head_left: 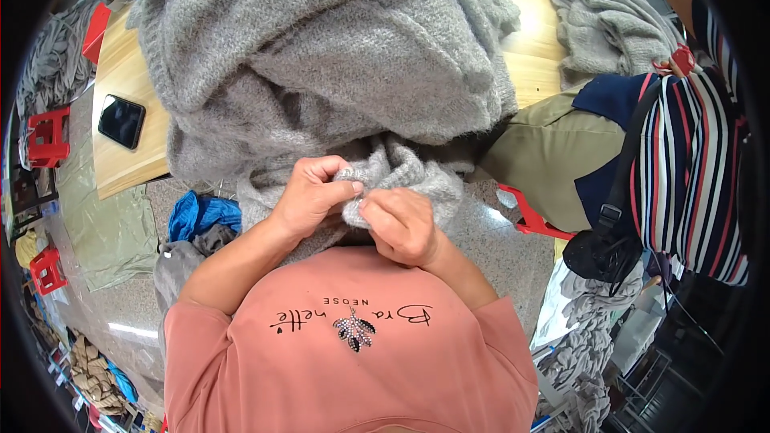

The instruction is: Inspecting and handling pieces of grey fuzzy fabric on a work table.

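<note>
Both my hands are at a grey fuzzy knitted garment (433,189) that lies over my lap at the table's edge. My left hand (319,191) pinches a fold of it between thumb and forefinger. Just to the right, my right hand (399,223) has its fingers curled closed on the same knit, close to the left thumb. Whether the right fingers also hold something small, I cannot tell. Beyond my hands rises a large heap of grey knitwear (377,56) on the table, touching the piece I hold.
A black phone (122,121) lies on the wooden table (128,172) at left. More grey knitwear (605,20) sits at the far right. A person in a striped top (690,168) is close on my right. Red stools (50,138) and a blue cloth bundle (200,215) are at left.
</note>
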`<state>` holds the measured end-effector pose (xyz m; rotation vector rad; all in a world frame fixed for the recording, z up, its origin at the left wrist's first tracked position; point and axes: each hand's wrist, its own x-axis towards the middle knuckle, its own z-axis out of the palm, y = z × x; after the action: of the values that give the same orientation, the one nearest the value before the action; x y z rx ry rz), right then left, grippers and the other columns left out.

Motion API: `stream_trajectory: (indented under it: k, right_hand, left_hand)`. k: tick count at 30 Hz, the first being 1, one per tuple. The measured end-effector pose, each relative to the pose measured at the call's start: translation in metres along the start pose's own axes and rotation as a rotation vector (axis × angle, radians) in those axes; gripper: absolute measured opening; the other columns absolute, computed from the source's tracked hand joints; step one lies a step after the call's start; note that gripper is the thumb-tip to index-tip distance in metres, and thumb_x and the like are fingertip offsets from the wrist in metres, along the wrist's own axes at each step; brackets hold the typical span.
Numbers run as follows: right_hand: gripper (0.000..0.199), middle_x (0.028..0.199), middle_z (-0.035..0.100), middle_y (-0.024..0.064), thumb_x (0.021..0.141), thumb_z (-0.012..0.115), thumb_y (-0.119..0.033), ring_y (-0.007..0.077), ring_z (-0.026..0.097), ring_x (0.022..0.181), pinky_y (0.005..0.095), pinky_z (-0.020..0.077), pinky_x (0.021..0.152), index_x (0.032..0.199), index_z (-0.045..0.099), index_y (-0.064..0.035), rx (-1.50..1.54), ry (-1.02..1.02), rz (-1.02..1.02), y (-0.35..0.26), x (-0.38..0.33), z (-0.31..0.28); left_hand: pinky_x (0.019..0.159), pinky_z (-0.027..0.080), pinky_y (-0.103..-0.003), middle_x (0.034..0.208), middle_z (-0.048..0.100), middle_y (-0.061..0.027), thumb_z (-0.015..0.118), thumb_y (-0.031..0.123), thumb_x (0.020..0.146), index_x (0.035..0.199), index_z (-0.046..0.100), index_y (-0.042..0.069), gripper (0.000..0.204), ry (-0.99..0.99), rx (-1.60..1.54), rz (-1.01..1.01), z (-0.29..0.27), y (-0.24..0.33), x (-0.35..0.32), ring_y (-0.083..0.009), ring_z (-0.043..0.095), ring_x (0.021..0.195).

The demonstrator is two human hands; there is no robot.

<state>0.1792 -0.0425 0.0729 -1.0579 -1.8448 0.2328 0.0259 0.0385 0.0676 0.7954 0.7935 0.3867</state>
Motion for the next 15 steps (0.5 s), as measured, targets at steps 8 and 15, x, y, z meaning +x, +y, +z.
stream_trajectory:
  k: [8,15]
  right_hand:
    - [0.015,0.07,0.054,0.0099,0.065,0.059,0.003,0.0179,0.051,0.051,0.0276,0.0394,0.042,0.079,0.055,0.0008,-0.27,0.132,-0.015,0.006,-0.002,0.015]
    - [0.014,0.071,0.054,0.0114,0.063,0.059,0.005,0.0213,0.054,0.053,0.0302,0.0434,0.046,0.076,0.055,0.0016,-0.16,0.048,0.036,0.004,-0.001,0.015]
  left_hand:
    - [0.04,0.025,-0.018,0.057,0.05,0.0046,0.061,0.007,0.08,0.077,0.062,0.001,0.007,-0.019,-0.078,0.119,-0.003,-0.01,-0.001,-0.0007,0.036,0.047]
    - [0.041,0.03,-0.018,0.062,0.053,0.0022,0.063,0.0,0.077,0.08,0.062,-0.002,0.004,-0.031,0.198,0.295,-0.01,-0.008,-0.003,-0.0018,0.041,0.05]
